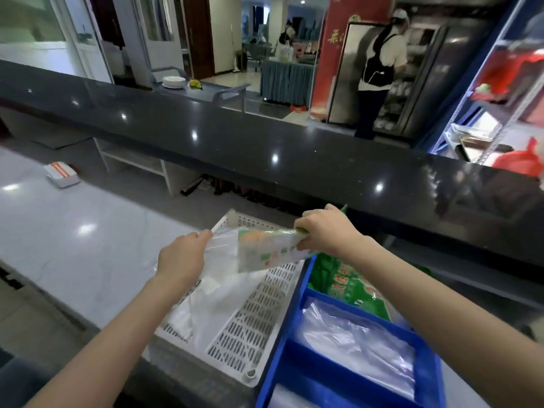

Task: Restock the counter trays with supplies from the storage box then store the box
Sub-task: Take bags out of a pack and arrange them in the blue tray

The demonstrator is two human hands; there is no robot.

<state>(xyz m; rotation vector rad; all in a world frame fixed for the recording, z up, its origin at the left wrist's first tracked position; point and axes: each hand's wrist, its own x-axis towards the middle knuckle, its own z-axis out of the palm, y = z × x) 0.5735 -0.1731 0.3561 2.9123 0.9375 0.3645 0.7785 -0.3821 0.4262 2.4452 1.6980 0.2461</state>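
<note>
Head view: packet held over the white tray, looks about ready to drop in

Closest to me on the right is the blue divided bin (309,375), with clear bags (359,348) in one compartment and green packets (344,281) in the one behind it. I'd guess that's the storage box, can't be sure though. Touching its left wall is the white perforated tray (256,313), sitting on the pale worktop (73,219) with its long side running away from me.

Both hands are up over the far half of that tray, apart from each other, one at each end of a printed packet (265,248). The left hand (182,254) pinches the clear plastic end and the right hand (323,231) is curled round the printed end. So the packet's long axis runs left to right, crosswise to the tray, and the tray lies straight below. Neither hand is really nearer, so it's either lowered flat or turned to lie along the tray.

Past the hands there's the dark counter ledge (265,148), and well beyond it a person (379,69) standing at a fridge
</note>
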